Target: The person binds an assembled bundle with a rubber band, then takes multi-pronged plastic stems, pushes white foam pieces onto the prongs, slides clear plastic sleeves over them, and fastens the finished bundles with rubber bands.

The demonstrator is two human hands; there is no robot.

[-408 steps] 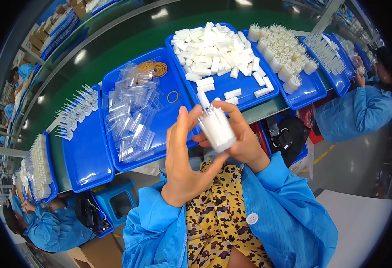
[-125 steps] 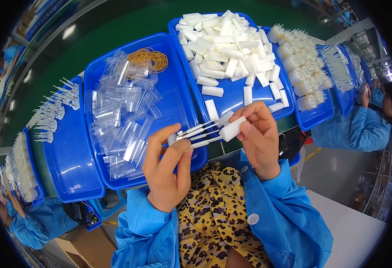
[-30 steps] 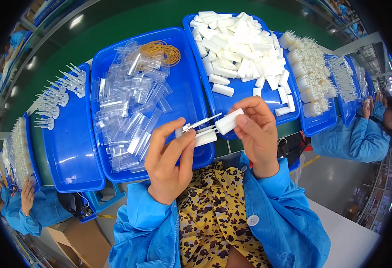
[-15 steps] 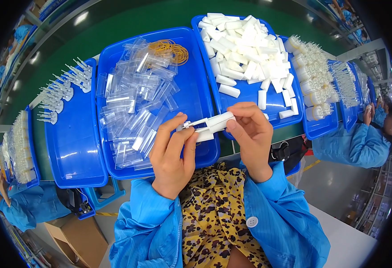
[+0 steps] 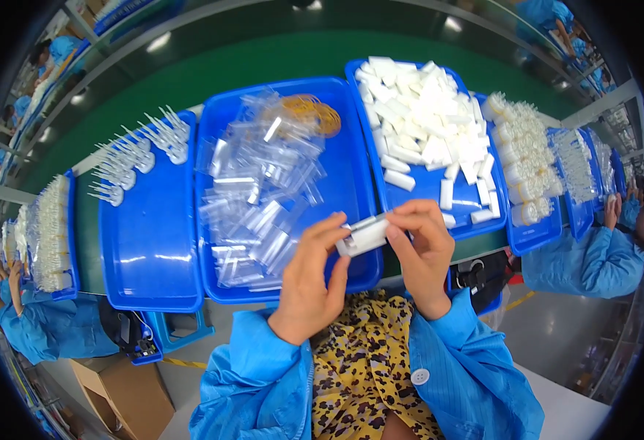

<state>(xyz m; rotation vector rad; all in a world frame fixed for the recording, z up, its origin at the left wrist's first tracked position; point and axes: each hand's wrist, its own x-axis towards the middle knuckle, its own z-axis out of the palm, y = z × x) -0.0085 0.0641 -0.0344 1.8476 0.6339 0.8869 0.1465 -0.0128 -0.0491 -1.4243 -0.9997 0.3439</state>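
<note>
Between my two hands is a bundle of white foam pieces [image 5: 368,238], held roughly level above the near edge of the middle tray. My left hand [image 5: 311,277] pinches its left end between fingers and thumb. At the other end, the fingertips and thumb of my right hand [image 5: 423,251] are closed on it. A dark narrow line runs along the top of the bundle; what lies inside is mostly hidden. Right behind it, the blue middle tray [image 5: 353,176] carries clear plastic sleeves [image 5: 263,191] and yellow rubber bands [image 5: 311,114].
White foam blocks [image 5: 428,121] are heaped in the tray [image 5: 415,189] at the right. White thin-pronged parts [image 5: 135,158] stand in the left tray [image 5: 149,257]. Bundled white pieces [image 5: 524,158] fill a tray farther right. People in blue sleeves sit on both sides; a cardboard box [image 5: 127,396] stands lower left.
The trays sit lower and slightly right in view. The foam pieces, splayed around a white plastic part before, now lie together as one compact bundle, and my hands are closer together.
</note>
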